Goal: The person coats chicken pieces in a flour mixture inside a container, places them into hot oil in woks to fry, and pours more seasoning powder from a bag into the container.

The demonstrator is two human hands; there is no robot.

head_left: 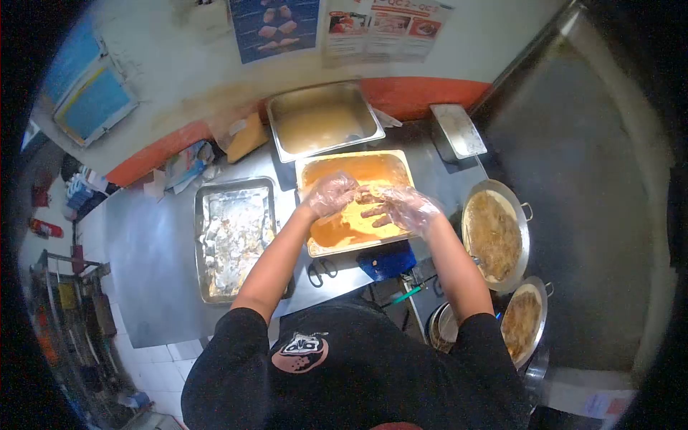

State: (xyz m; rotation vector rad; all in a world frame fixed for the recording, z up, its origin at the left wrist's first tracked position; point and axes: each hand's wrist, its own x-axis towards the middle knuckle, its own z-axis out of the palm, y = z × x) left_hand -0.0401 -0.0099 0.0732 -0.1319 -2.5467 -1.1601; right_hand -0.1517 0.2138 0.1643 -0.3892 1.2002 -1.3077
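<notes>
My left hand (335,195) and my right hand (405,208), both in clear plastic gloves, are close together over a rectangular pan (405,163). Orange-yellow powder (337,231) covers the pan's floor, deeper and paler beneath the hands. The left fingers curl inward, and what they hold, if anything, is hidden. On the right hand the fingers are spread and crusted with coating. Behind this pan stands a deeper metal pan (290,154) of cloudy tan liquid. To the left, a metal tray (203,247) has whitish residue and crumpled shiny lining in it.
Two wide pans of brown, bubbly oil, a larger one (494,236) and a smaller one (523,322), stand at the right. A narrow metal container (459,132) sits at the back right. Scissors (322,271) and a blue object (387,261) lie along the table's front edge.
</notes>
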